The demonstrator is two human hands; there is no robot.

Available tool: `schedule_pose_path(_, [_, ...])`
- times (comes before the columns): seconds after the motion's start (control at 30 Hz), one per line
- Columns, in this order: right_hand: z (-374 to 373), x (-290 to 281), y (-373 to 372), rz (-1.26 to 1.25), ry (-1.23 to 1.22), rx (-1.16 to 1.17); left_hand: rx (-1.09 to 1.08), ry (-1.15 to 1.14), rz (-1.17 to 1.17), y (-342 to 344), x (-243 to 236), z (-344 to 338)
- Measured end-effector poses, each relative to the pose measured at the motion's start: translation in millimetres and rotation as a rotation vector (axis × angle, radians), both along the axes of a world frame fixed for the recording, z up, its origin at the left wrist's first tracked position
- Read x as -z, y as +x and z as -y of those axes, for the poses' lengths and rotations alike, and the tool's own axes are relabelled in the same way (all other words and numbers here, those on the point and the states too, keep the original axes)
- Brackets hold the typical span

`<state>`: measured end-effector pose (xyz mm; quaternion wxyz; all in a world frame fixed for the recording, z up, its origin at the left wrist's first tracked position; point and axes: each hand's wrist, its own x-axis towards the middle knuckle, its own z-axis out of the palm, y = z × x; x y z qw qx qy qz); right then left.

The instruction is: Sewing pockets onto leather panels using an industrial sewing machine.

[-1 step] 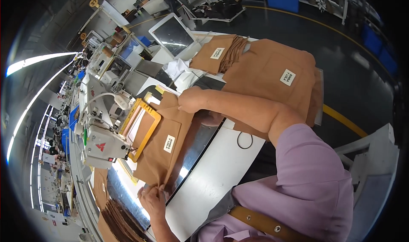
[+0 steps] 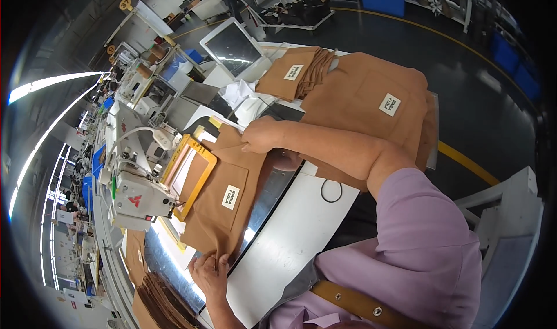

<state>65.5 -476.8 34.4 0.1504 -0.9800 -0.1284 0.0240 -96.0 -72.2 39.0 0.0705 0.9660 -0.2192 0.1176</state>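
Observation:
A brown fabric piece (image 2: 223,172) with a white label (image 2: 230,197) lies under the head of a white sewing machine (image 2: 133,198). Part of it is beneath the machine's yellow clamp frame (image 2: 200,181). My left hand (image 2: 210,273) pinches the cloth's near corner, which gathers in creases at the fingers. At the opposite end, my right hand (image 2: 262,135) has its fingers closed on the cloth's edge. Both hands sit on the side of the cloth facing me, and the label lies between them.
Larger brown labelled panels (image 2: 365,91) are stacked at the right, beside a smaller brown stack (image 2: 293,74). More brown pieces (image 2: 159,300) stand at lower left. A black ring (image 2: 332,191) lies on the white tabletop (image 2: 284,230). A tilted screen (image 2: 232,48) is behind.
The cloth's near edge between my hands has spread slightly toward me, and its folds by my left hand have shifted. Both hands keep their hold.

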Motion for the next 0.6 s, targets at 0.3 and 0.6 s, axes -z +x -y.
schedule_pose_path(0.3, [-6, 31, -10, 0.274, 0.011, 0.164, 0.051, 0.010, 0.087, -20, 33, 29])
schedule_pose_path(0.6, [-3, 29, 3, 0.147, 0.223, 0.157, -0.003, -0.020, 0.088, -32, 34, 40])
